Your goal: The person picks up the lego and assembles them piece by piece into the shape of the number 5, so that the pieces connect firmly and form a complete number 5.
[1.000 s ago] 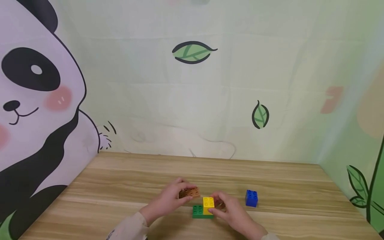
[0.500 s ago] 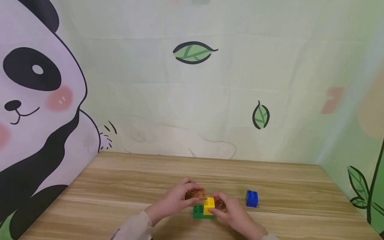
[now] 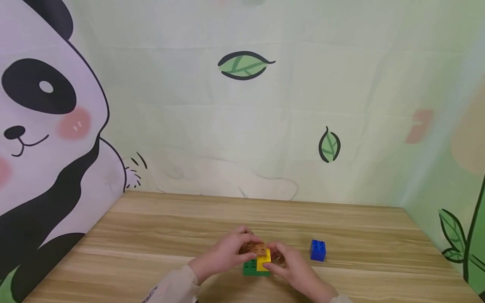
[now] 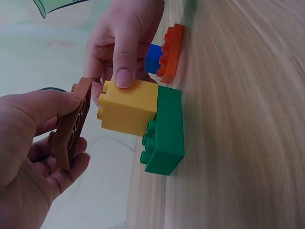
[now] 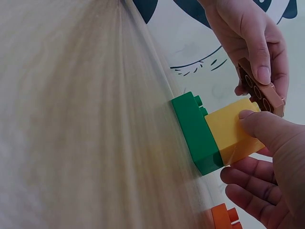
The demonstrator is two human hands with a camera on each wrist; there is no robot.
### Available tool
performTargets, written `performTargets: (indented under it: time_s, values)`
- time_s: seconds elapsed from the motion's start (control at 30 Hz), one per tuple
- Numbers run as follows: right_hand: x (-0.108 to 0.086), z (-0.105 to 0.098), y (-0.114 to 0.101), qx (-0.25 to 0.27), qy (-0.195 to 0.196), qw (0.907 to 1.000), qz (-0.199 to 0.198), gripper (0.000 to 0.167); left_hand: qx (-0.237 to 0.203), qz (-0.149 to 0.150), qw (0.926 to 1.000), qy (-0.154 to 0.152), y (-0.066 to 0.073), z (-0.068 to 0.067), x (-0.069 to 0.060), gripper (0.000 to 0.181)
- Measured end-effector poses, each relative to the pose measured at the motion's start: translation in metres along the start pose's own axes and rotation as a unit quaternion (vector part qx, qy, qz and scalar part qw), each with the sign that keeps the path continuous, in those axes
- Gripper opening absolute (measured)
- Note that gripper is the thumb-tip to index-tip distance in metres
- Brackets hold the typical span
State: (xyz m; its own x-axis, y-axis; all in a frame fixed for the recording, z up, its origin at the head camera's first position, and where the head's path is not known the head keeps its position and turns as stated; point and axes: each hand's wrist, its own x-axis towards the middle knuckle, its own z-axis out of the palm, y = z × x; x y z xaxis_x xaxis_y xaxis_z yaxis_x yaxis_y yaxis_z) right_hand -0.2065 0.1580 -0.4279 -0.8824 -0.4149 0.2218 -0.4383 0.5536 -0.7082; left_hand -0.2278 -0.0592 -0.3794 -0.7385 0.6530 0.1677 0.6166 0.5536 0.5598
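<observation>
A green brick (image 3: 250,269) lies on the wooden table, and a yellow block (image 3: 264,264) is stacked on its right end. My left hand (image 3: 227,252) pinches a brown brick (image 3: 259,248) between thumb and fingers, tilted just above the yellow block's top. In the left wrist view the brown brick (image 4: 71,126) is close to the studs of the yellow block (image 4: 129,106). My right hand (image 3: 297,269) grips the yellow block, its thumb on the near side. In the right wrist view the green brick (image 5: 198,136) sits flat on the table.
A blue block (image 3: 318,251) stands on the table (image 3: 363,235) to the right of my right hand. An orange brick (image 4: 171,53) shows in the left wrist view, in front of the blue block. Behind the table hangs a printed backdrop (image 3: 182,118).
My left hand has moved right with the brown brick, from beside the yellow block to over it. The right hand has kept its grip and stayed in place.
</observation>
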Motion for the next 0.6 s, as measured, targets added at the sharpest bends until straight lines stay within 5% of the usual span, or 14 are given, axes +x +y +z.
performTargets:
  time_s: [0.6]
  values:
    - [-0.0013, 0.0009, 0.0020, -0.009, 0.005, 0.9999, -0.005, 0.034, 0.025, -0.007, 0.9996, 0.004, -0.0002, 0.0103, 0.0072, 0.028]
